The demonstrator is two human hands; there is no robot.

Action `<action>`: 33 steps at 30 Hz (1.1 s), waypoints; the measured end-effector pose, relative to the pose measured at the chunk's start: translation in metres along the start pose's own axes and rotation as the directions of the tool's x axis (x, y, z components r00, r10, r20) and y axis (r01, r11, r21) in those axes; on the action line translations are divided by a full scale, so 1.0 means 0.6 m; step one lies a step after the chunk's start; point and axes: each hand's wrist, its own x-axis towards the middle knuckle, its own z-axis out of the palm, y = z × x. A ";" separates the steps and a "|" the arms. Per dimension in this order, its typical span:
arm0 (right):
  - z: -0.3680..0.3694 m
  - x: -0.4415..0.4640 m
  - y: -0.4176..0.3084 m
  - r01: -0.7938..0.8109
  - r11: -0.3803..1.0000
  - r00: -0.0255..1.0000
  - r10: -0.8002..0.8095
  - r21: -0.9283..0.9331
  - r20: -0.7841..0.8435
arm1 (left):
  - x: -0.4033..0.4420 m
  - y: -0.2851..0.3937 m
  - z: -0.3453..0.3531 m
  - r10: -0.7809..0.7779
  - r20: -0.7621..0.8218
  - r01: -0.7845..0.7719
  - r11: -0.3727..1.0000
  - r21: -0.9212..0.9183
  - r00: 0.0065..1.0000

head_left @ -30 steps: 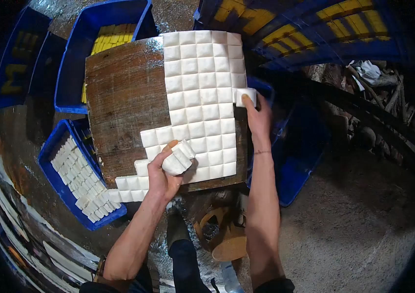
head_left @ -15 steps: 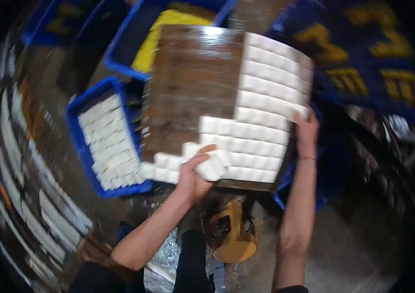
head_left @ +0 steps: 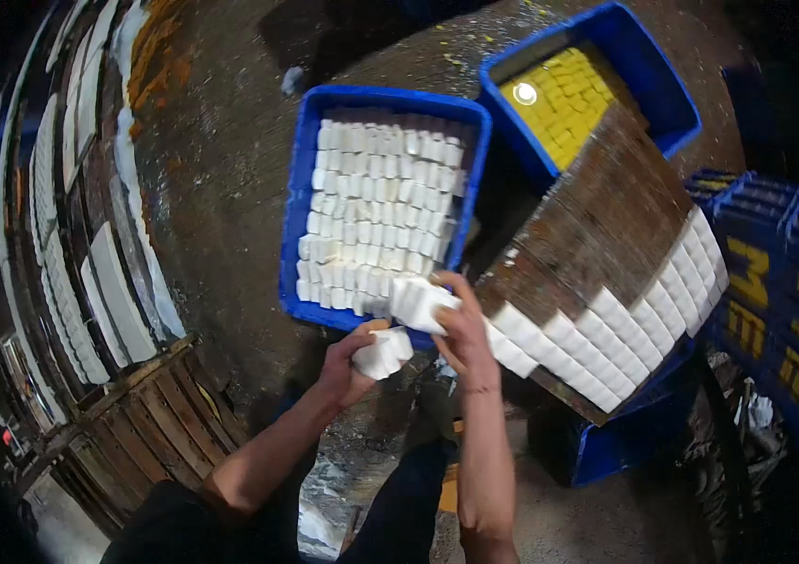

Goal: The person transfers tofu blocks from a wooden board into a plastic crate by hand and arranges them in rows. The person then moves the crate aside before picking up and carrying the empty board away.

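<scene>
Wet-looking floor [head_left: 211, 202] underlay the whole station. Wooden surface [head_left: 597, 211] stood at the right, its far part bare. White-filled tub [head_left: 294, 202], blue, stood on the floor just beside it, presumably kept close to shorten the reach. Yellow-filled tub [head_left: 649, 89], also blue, stood beyond, partly covered in view by a corner of the surface.

Rows of white blocks [head_left: 606, 352] lay broad face up along the near and right parts of the surface, edge to edge; the tight layout probably kept them square. Packed white blocks [head_left: 376, 202] in the nearer tub showed narrow faces in close rows, apparently set on edge so neighbours braced each other. Yellow blocks [head_left: 564, 99] were packed closely in theirs.

Hands: both grasping. Right hand [head_left: 463, 334] gripped its white blocks [head_left: 418, 303] at one end, over the tub's near right corner, the far end left exposed, likely for clearance. Left hand [head_left: 341, 369] held a smaller cluster of white blocks [head_left: 383, 353] near that rim, thumb on top, seemingly pressing the pieces together. Exact counts: could not tell. Contact between the two handfuls: unclear.
</scene>
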 end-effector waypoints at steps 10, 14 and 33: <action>0.067 0.255 0.323 -0.109 0.113 0.896 -0.419 -0.988 -0.146 | 0.026 0.177 -0.201 0.142 -0.103 -0.143 0.990 0.000 0.984; 0.050 0.255 0.326 -0.150 0.615 0.922 -0.196 -0.774 -0.335 | 0.057 0.191 -0.222 0.135 -0.133 -0.147 0.986 -0.081 0.982; 0.007 0.239 0.255 -0.315 0.078 0.909 -0.262 -0.946 -0.325 | 0.259 0.223 -0.204 0.101 0.447 -0.384 -0.367 0.847 0.889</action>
